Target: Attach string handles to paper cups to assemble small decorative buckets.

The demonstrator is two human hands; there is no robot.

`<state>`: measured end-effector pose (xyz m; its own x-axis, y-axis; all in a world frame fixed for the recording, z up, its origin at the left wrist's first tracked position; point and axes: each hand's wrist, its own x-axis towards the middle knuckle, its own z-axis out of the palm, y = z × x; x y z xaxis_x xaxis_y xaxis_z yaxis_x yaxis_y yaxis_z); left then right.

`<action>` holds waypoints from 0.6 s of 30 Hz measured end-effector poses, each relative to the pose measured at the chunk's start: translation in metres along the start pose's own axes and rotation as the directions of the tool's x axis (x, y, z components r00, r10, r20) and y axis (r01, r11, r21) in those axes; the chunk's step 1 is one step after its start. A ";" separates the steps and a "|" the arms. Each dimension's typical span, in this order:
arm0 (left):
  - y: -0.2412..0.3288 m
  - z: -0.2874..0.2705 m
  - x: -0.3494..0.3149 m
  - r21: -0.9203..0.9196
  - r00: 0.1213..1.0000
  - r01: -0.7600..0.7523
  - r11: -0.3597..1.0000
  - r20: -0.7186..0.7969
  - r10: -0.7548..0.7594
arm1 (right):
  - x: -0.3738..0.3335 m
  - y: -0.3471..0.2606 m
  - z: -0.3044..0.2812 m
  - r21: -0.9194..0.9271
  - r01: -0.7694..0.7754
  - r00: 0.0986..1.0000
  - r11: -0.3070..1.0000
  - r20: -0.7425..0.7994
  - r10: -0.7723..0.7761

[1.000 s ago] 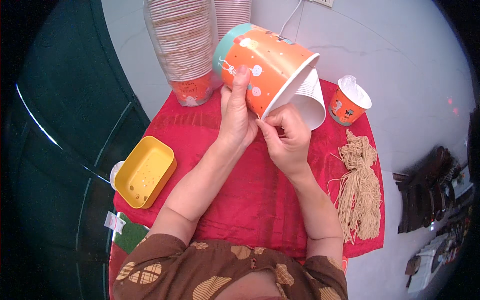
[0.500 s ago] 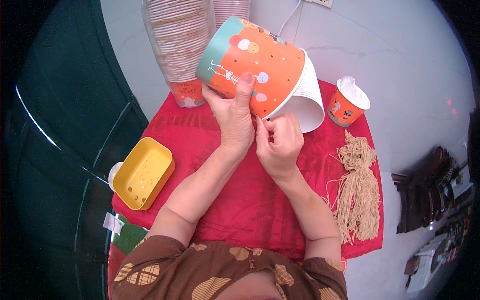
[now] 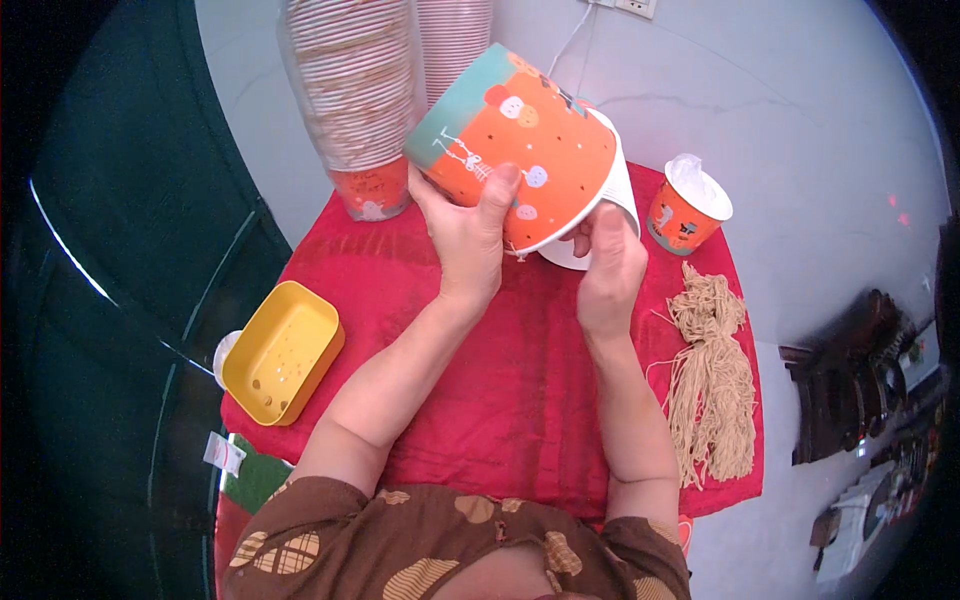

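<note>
My left hand (image 3: pixel 465 240) grips an orange paper bucket (image 3: pixel 535 160) with a teal base band and cartoon prints, thumb across its side. The bucket is tilted over the table, its white-rimmed mouth toward the lower right. A short bit of beige cord (image 3: pixel 520 257) sticks out at the rim. My right hand (image 3: pixel 612 265) is at the mouth with its fingers curled in past the rim; what they hold, if anything, is hidden. Behind the bucket, white ribbed rims (image 3: pixel 622 192) show, mostly covered by the bucket and my hand.
A red cloth covers the table (image 3: pixel 500 400). At left sits a yellow tub (image 3: pixel 325 345) with small bits inside. Tall wrapped bucket stacks (image 3: pixel 365 100) stand at the back. At right are a small orange cup (image 3: pixel 675 222) with white plastic inside and a beige cord bundle (image 3: pixel 715 400).
My right hand has moved from the rim's lower edge rightward and up into the bucket's mouth. The bucket, in my left hand, has shifted slightly right and tilted. The rim's cord bit now shows.
</note>
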<state>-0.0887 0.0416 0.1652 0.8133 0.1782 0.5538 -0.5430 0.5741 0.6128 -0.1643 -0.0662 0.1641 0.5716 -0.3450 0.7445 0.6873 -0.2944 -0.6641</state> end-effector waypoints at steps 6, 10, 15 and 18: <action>-0.001 0.009 -0.014 0.101 0.993 0.036 0.994 0.109 -0.047 | 0.009 -0.011 -0.008 0.517 -0.281 0.949 0.809 0.024 0.314; -0.006 -0.006 0.004 0.066 0.978 0.152 0.986 0.133 -0.160 | 0.014 -0.009 -0.022 0.551 -0.287 0.956 0.784 0.107 0.275; 0.026 -0.022 0.031 0.276 0.924 0.366 0.888 0.006 -0.383 | 0.016 0.004 -0.028 0.415 -0.239 0.971 0.878 0.106 0.214; 0.043 -0.029 0.036 0.300 0.924 0.366 0.881 -0.001 -0.383 | 0.011 0.011 -0.016 0.225 -0.098 0.995 0.969 0.045 0.090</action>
<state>-0.0764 0.0962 0.1949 0.9595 -0.0548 0.2763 -0.2435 0.3314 0.9115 -0.1577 -0.0875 0.1633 0.6510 -0.3294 0.6839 0.7110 -0.0509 -0.7013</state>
